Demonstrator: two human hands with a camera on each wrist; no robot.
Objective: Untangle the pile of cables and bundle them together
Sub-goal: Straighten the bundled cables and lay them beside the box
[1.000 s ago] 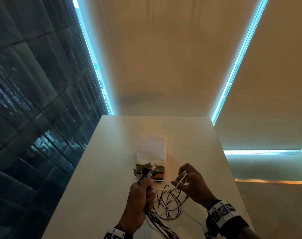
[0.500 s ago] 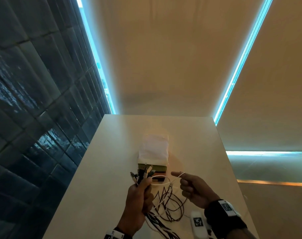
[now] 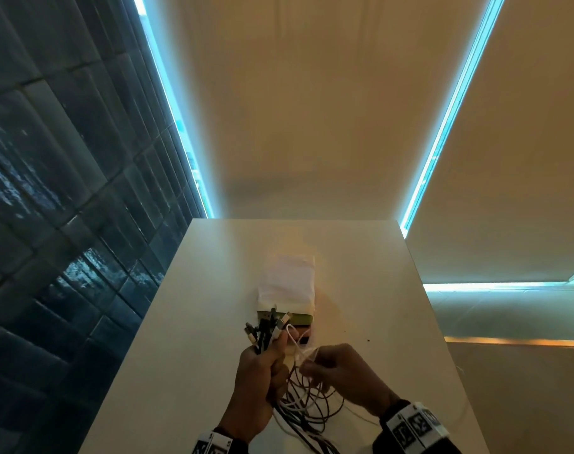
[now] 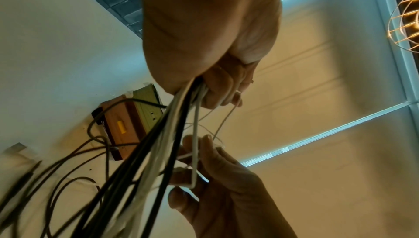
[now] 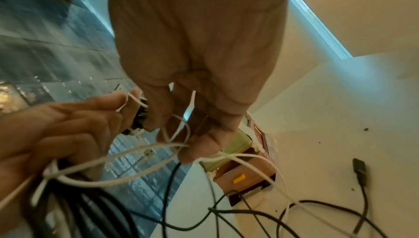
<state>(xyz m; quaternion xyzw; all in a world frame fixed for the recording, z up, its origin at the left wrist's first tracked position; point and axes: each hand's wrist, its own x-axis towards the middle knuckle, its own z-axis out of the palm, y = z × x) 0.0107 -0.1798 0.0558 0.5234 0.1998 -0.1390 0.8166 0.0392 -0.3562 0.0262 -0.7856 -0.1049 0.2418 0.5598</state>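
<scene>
White cable (image 3: 298, 350) is pinched in the right hand (image 3: 339, 375) fingertips, just above the table (image 3: 193, 322). Left hand (image 3: 257, 381) has its fingers wrapped tight around the bundle of cables (image 3: 266, 332), plugs poking out the top, loose loops (image 3: 306, 404) trailing on the table. Small stack of boxes (image 3: 290, 291) sits just beyond.

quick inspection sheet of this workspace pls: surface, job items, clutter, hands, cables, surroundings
Surface: white table, a few dark specks.
Job's things: cable bundle, connector ends sticking up from the fist; thin white cable looping off it.
Clutter: stack of small boxes with a white cloth over it.
Hands: left hand grips the bundle; right hand pinches the white cable.
Cables: loose black and white loops lie tangled on the table; one black plug lies free.
Surroundings: dark tiled wall on the left, blue light strips.
</scene>
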